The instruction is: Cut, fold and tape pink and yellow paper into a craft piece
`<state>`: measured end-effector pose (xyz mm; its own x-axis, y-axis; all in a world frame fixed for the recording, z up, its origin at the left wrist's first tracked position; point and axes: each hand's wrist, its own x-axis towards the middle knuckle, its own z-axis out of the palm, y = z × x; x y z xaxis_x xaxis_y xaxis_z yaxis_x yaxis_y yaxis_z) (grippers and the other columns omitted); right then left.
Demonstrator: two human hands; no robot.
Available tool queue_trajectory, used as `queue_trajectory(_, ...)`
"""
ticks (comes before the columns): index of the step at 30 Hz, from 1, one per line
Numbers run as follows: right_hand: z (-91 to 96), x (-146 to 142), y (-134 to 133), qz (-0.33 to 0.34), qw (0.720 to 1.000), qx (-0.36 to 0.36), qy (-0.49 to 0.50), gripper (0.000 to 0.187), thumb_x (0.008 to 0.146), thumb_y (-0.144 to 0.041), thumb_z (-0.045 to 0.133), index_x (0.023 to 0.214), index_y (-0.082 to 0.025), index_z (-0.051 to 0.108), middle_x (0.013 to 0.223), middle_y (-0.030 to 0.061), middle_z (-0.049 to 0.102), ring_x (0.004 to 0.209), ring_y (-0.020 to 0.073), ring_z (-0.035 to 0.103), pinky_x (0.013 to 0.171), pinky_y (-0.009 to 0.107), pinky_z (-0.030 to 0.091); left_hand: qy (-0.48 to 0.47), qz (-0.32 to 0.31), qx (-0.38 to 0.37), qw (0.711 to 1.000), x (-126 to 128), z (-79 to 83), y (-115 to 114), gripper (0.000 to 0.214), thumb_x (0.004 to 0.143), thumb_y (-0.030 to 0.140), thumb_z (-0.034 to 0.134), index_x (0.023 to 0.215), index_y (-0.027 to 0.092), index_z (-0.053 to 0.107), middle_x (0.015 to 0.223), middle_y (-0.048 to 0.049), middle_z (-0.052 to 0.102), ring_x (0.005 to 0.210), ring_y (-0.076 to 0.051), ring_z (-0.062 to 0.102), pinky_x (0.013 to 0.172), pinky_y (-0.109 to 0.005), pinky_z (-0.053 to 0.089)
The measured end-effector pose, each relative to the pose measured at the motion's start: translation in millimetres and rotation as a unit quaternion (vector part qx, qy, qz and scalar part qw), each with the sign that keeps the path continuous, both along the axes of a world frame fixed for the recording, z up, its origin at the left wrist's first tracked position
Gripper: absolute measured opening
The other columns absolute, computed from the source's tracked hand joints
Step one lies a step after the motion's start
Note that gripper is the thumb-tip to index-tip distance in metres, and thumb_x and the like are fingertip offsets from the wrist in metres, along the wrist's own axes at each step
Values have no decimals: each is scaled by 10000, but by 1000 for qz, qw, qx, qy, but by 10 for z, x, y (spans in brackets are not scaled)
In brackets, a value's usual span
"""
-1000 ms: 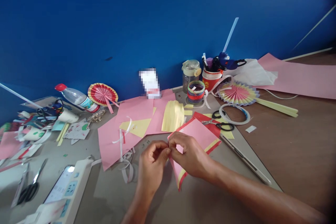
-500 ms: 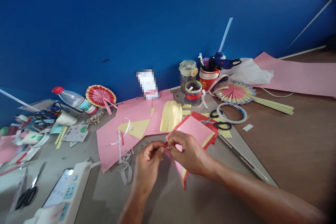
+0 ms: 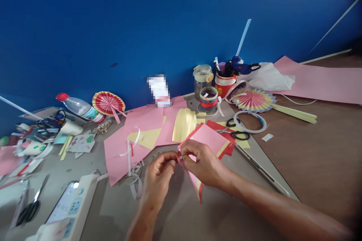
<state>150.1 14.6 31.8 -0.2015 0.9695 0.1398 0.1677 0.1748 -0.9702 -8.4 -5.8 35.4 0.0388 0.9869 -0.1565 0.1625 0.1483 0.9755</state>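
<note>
My left hand [image 3: 158, 175] and my right hand [image 3: 201, 162] meet low in the middle, both pinching one corner of a stack of pink, yellow and red paper sheets [image 3: 210, 140]. The stack is lifted off the grey table [image 3: 118, 211] and slopes away from me. My right hand covers the near part of the sheets. A narrow point of the stack [image 3: 198, 190] hangs down below my right wrist. Fingertips of both hands are closed on the paper edge.
Loose pink and yellow sheets [image 3: 141, 130] lie behind my hands. Scissors [image 3: 236, 128], a tape ring [image 3: 250, 120], a paper cup of pens [image 3: 225, 82], a jar [image 3: 202, 75] and paper fans [image 3: 252, 98] stand right. A bottle [image 3: 80, 108], a second pair of scissors [image 3: 31, 205] and a white device [image 3: 68, 205] lie left.
Both hands stay pinched on the paper corner, with small finger shifts. The stack has tilted slightly and drawn a little nearer to me. The camera view has shifted a little.
</note>
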Motion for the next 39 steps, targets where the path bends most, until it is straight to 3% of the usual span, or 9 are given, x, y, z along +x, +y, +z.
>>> queue_trajectory(7,-16,-14,0,-1,1000,4,-13,170,697,-36,482,619,-188,482,668,-18,534,627,112,497,576,227,375,18,23,18,999,92,62,18,219,731,363,700,736,155,631,619,21,563,531,-86,441,477,-185,368)
queue_trajectory(15,-17,6,3,-2,1000,-5,-22,157,692,-55,455,619,-193,450,638,-26,513,608,107,471,550,215,348,49,6,11,999,28,-1,-7,187,844,357,592,785,180,599,655,28,537,614,-114,482,561,-207,381)
queue_trajectory(24,88,327,115,-7,994,-46,-100,166,658,-51,446,590,-194,394,583,-55,417,543,87,360,481,213,251,-11,39,-17,999,-85,-28,53,193,800,361,623,733,188,568,674,22,538,639,-125,491,649,-236,439)
queue_trajectory(30,263,186,-5,59,995,-51,-66,104,775,-241,562,693,-180,543,717,-5,573,677,128,519,598,230,375,-24,18,-10,999,-3,49,34,188,787,361,648,745,187,590,731,5,594,708,-144,546,668,-241,452)
queue_trajectory(32,253,76,-47,34,995,-47,-87,126,756,-268,608,695,-174,551,740,11,586,694,140,530,611,239,381,-9,1,15,1000,19,70,13,166,789,338,652,747,187,597,752,5,606,708,-137,546,677,-236,453)
queue_trajectory(35,214,-21,-60,-11,993,-28,-116,103,748,-145,546,654,-176,516,700,-1,566,635,116,504,560,221,344,9,-6,33,999,24,77,-7,175,799,350,644,755,183,613,789,-10,627,718,-140,552,672,-236,457)
queue_trajectory(39,234,60,-41,-18,994,-18,-103,137,713,-79,491,619,-178,481,644,-22,535,604,100,481,537,205,326,10,15,14,1000,-14,53,4,191,778,372,664,766,185,628,814,-19,633,787,-158,561,672,-226,453)
